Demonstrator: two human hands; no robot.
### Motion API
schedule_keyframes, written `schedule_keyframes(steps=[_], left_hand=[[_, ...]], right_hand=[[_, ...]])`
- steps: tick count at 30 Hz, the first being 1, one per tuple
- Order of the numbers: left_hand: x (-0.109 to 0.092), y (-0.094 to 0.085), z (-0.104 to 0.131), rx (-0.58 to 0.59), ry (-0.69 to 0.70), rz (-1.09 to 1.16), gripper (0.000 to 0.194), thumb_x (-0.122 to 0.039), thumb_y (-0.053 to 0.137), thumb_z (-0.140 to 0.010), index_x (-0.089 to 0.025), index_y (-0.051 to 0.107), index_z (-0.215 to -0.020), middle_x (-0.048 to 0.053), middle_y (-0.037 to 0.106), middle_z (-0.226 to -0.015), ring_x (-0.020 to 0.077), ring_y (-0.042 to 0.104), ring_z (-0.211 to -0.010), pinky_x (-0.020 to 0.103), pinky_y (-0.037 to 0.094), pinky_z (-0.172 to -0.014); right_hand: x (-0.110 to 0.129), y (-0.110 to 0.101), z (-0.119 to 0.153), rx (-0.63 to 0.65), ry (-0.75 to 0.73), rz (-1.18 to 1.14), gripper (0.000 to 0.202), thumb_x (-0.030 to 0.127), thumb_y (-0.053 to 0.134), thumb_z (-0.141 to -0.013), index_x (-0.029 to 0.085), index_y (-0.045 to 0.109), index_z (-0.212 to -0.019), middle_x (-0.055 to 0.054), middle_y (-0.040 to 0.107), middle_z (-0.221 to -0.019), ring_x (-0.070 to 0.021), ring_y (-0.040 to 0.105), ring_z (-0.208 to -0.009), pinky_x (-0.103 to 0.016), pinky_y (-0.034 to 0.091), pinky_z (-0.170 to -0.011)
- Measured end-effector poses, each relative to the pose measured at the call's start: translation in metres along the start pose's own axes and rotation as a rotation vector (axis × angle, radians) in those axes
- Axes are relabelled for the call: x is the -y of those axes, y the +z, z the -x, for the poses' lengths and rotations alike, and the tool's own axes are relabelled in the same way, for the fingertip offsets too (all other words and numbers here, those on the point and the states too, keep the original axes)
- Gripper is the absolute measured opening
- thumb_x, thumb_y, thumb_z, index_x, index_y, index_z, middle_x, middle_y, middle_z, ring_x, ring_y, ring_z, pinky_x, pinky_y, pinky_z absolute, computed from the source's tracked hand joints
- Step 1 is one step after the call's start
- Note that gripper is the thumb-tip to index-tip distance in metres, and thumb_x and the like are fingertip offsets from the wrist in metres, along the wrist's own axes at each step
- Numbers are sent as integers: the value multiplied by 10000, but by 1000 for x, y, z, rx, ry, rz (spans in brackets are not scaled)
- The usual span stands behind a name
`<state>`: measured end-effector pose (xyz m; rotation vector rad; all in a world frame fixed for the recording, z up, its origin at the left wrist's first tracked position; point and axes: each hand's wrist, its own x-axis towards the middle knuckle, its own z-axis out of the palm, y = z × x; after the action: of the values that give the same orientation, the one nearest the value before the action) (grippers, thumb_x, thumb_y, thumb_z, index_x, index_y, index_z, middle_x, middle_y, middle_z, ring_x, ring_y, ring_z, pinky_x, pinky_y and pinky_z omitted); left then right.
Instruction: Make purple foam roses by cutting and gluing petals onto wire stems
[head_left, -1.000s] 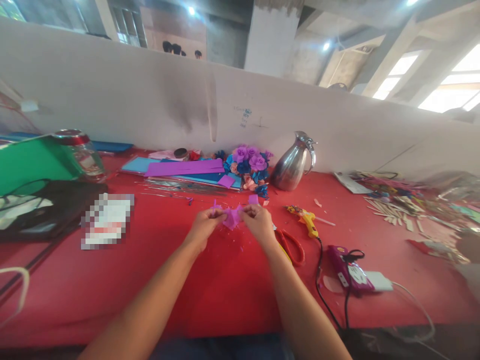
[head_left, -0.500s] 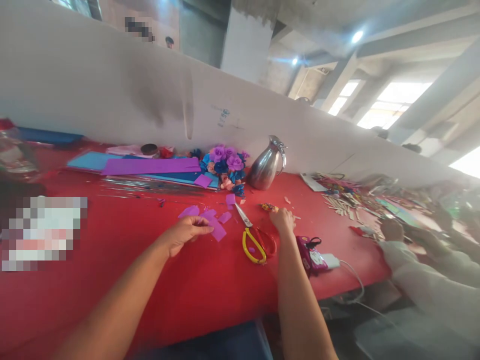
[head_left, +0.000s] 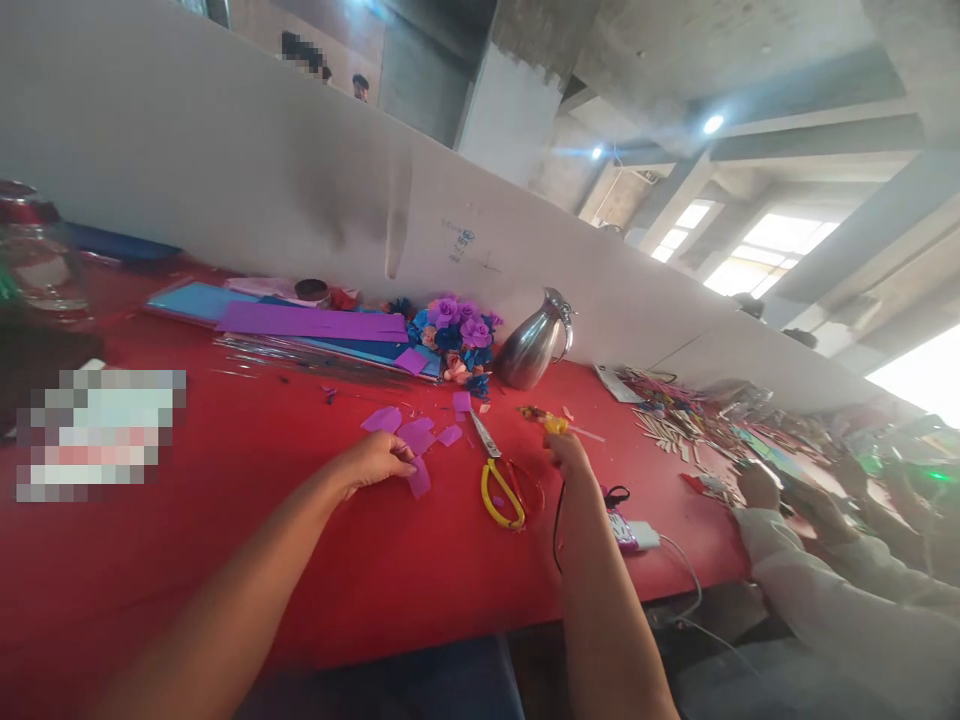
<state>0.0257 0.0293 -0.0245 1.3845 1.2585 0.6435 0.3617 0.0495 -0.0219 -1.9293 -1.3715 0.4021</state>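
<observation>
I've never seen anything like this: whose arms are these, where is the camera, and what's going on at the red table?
There is no machine here: the arms belong to a person working bare-handed. The one camera is worn on that person's head and looks forward and down, so you see roughly what they see. On the red table, the left hand pinches a purple scrap, with more scraps just beyond it. The right hand grips a yellow glue gun. Scissors lie between the hands. Farther back are purple strips, a bunch of flowers and a metal jug. The pale sleeve on the right is another person's.
</observation>
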Motion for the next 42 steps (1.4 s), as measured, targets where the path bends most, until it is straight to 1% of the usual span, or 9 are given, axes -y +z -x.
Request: schedule_keyframes(steps=[3,8,10,14,19,22,25,34,42], left_hand=[[1,0,-2,-11,19,24,146,-229,721,-393,-200,666,-525,-5,646,-559,197,563,-627,279,393,-623],[2,2,-4,-43,36,-108,59,-208,679,-436,-213,637,-477,-23,605,-514,172,529,-583,261,349,-576],[4,4,-5,-46,25,-128,57,-202,678,-438,-211,638,-477,-19,612,-522,170,530,-581,257,337,-559],[7,5,-7,-52,17,-165,92,-181,684,-424,-205,656,-508,-9,638,-557,174,550,-590,252,337,-544],[10,4,-11,-35,65,-197,108,-205,705,-421,-202,666,-521,-7,646,-560,173,557,-583,249,333,-537],[13,4,-15,-21,123,-199,115,-218,720,-417,-204,660,-515,-8,647,-550,176,569,-591,246,337,-543],[15,5,-17,-54,192,-225,100,-219,715,-448,-210,660,-532,-3,657,-568,177,580,-607,247,339,-555],[5,5,-9,-51,214,-380,36,-193,673,-531,-201,655,-561,25,683,-633,199,600,-655,263,350,-592],[1,6,-6,-69,180,-341,139,-154,725,-443,-203,635,-536,-6,650,-580,179,576,-621,251,337,-573]], right_hand=[[14,-3,12,63,53,-291,221,325,660,-751,158,590,-878,-88,684,-885,-184,666,-718,-310,549,-599],[43,-18,54,192,107,-815,362,396,729,-656,206,556,-910,-44,706,-869,-106,620,-581,-208,500,-497],[52,-20,76,228,118,-863,373,422,737,-656,198,553,-890,-20,698,-779,-75,553,-488,-179,445,-442],[59,-14,115,372,51,-714,365,407,729,-675,190,546,-905,18,637,-661,-73,493,-455,-179,382,-421],[59,1,144,538,-116,-435,359,393,620,-764,213,507,-1054,-13,619,-845,-105,490,-561,-221,419,-496],[63,3,152,517,-201,-203,306,363,559,-809,215,500,-1070,-7,600,-793,-126,488,-576,-240,419,-529],[66,3,155,494,-233,-92,274,361,518,-831,221,499,-1066,2,585,-743,-144,506,-587,-246,412,-547],[62,13,154,474,-238,-77,263,355,519,-817,240,527,-1053,3,602,-740,-153,538,-591,-243,407,-534],[61,15,151,435,-240,-39,297,372,533,-797,254,543,-1070,-6,623,-724,-175,560,-601,-249,393,-519]])
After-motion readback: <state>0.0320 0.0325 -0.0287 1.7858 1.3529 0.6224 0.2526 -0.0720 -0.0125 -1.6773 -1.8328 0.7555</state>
